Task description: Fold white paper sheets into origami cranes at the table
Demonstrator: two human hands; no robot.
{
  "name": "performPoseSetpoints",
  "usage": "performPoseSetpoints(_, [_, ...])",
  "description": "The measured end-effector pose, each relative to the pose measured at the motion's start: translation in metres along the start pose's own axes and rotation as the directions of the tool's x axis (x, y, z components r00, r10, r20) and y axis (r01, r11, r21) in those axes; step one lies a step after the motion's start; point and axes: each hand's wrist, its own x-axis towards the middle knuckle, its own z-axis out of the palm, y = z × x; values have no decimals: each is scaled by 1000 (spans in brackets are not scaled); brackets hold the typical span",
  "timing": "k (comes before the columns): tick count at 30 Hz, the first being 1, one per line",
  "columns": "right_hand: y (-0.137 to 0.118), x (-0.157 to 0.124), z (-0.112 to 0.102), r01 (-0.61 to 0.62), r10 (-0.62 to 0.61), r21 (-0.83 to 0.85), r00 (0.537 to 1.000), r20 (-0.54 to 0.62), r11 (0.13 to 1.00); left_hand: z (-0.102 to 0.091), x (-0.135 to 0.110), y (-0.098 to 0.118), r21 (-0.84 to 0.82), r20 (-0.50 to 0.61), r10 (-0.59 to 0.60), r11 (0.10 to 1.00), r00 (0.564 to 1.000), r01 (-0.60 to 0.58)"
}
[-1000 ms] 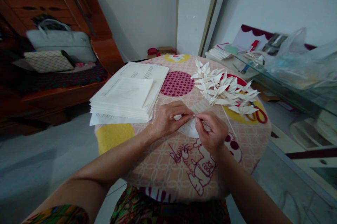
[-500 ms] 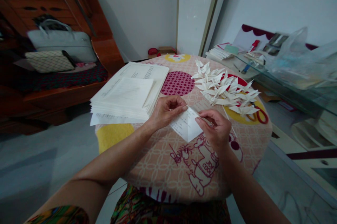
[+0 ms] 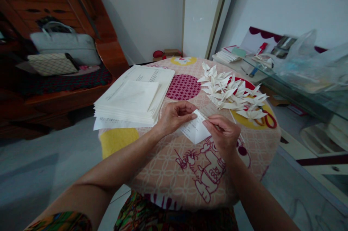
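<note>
A folded piece of white printed paper [image 3: 196,131] is held above the near half of the round table, its lower corner pointing toward me. My left hand [image 3: 175,116] pinches its upper left edge between thumb and fingers. On the other side, my right hand [image 3: 224,131] grips the upper right edge with thumb and forefinger. A crease runs down the middle of the paper. Beyond my right hand lies a heap of folded paper pieces with pointed tips [image 3: 231,89]. Left of my left hand stands a stack of paper sheets [image 3: 127,109], with smaller squares [image 3: 136,93] on top.
The table wears a patterned pink tablecloth [image 3: 163,173]. Scissors with orange handles [image 3: 270,119] lie at its right edge, partly under the heap. A glass shelf [image 3: 304,86] with plastic bags adjoins on the right. A wooden bench [image 3: 106,51] carrying bags stands at the left.
Both hands have shifted slightly to the right with the paper, still pinching its upper edges. The paper's lower corner sits a little higher. The heap and the stack stay as they were.
</note>
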Motion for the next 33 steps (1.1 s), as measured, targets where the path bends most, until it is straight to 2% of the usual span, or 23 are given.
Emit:
performPoseSetpoints(5, [-1, 0, -1, -23, 22, -5, 999, -46, 1000, 4, -1, -2, -39, -49, 28, 999, 998, -30])
performPoseSetpoints(11, [-4, 1, -3, -77, 77, 18, 996, -36, 997, 5, -3, 1, -16, -61, 44, 999, 997, -45])
performPoseSetpoints(17, [-1, -1, -2, -112, 113, 84, 993, -12, 990, 7, -5, 6, 61, -68, 14, 998, 998, -10])
performPoseSetpoints(30, [-1, 0, -1, -72, 68, 65, 996, 65, 995, 5, -3, 6, 47, -1, -168, 985, 986, 168])
performPoseSetpoints(33, [0, -2, -1, -96, 90, 71, 993, 79, 993, 4, -2, 7, 19, -2, -205, 979, 979, 205])
